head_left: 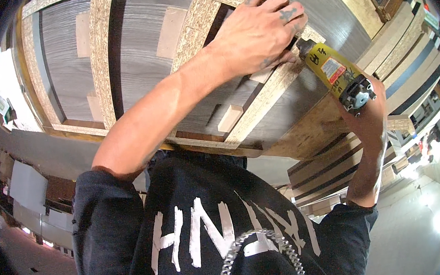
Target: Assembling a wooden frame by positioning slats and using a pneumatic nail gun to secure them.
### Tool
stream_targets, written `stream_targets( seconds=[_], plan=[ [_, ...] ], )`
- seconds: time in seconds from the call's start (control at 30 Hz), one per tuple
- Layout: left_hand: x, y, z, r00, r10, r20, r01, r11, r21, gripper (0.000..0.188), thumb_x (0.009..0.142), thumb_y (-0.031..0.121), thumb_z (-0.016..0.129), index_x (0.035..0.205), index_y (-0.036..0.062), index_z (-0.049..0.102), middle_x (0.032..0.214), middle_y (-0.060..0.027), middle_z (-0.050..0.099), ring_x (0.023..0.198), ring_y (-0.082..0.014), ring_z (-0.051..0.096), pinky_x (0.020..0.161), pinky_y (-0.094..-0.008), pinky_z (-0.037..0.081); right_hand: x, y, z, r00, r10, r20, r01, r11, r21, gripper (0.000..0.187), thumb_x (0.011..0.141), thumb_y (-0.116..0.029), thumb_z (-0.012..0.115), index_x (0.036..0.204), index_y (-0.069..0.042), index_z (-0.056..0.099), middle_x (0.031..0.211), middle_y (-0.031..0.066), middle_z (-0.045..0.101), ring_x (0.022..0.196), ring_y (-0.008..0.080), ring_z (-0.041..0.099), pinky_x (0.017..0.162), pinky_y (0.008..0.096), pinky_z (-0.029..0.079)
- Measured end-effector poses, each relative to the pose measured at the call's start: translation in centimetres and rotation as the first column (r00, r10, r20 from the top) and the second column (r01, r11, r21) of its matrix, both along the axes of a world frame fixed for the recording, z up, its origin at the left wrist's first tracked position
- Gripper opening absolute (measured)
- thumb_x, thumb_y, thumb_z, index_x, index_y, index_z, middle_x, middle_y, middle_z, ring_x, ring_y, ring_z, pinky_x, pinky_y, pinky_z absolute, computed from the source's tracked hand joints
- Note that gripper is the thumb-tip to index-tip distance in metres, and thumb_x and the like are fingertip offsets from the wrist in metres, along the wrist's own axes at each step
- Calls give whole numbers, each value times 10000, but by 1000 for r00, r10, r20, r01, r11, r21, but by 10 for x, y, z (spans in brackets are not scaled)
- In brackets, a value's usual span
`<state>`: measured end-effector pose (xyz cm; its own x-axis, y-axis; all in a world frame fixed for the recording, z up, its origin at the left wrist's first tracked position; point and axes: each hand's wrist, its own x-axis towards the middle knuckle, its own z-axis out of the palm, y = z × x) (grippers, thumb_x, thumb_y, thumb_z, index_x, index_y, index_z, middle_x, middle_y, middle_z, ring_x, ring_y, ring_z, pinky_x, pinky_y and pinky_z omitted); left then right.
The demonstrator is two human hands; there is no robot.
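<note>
Apparently mid-job, judging by the layout. Grey wood-grain panel (138, 45) lies in front of you, a particleboard frame (35, 64) along its left and near edges. Crosspieces in place: one toward the left (102, 53), another near the middle (195, 27), and the strip at your hands (264, 105), running up to the right. Small tan blocks set between them, one pale block (230, 118) just beside that last strip.

Your left hand (271, 31) is half-curled, palm down over the far part of the strip, seemingly steadying it; the thumb side and whatever sits beneath the palm are hidden. Your right hand (377, 97) looks closed round the yellow air tool (329, 70), a stapler or nailer by its shape, though the body covers most of the grip. Tool's nose sits close to your left fingers, over the strip; contact can't be told.

Done, as far as shows: strips and blocks laid out. Left, probably: fixing at this strip. No fasteners are discernible, so which joints are already secured can't be judged. Frame's top side is uncovered. Stacked boards (330, 167) stand to your right.
</note>
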<state>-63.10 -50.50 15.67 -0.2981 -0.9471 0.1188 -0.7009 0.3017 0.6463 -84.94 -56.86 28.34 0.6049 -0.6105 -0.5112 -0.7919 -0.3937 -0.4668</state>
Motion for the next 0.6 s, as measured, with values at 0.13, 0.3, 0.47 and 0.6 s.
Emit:
stream_targets(
  seconds=[0.13,0.3,0.47,0.6],
  plan=[
    [0,1,-2,1000,16,7,-16,1000,-21,557,764,351,767,1191,33,604,1200,-52,587,1188,-251,509,1083,-432,375,3,0,-2,1000,6,16,-6,999,-37,474,566,-3,784,1011,-25,624,864,164,683,800,358,681,733,393,538],
    [0,-1,-2,1000,6,25,-7,1000,2,539,773,340,758,1192,38,607,1214,-48,582,1184,-244,510,1082,-430,381,4,-4,0,999,35,5,-34,999,-31,484,554,-10,790,1010,-31,628,854,156,680,787,352,679,725,378,538],
    [1,-1,-1,1000,-2,17,3,1000,-26,518,784,310,753,1202,41,606,1228,-55,580,1189,-245,508,1083,-430,381,6,-1,5,1000,20,8,-19,998,-57,468,559,-47,801,996,-48,635,823,130,673,783,330,681,714,384,537],
    [-2,1,-5,999,11,52,-10,1000,-22,539,792,334,756,1216,41,596,1232,-61,581,1215,-255,499,1089,-434,370,5,1,-1,979,-102,-177,118,990,82,469,667,-10,759,1123,-5,648,861,180,680,775,331,660,752,382,515]
  ],
)
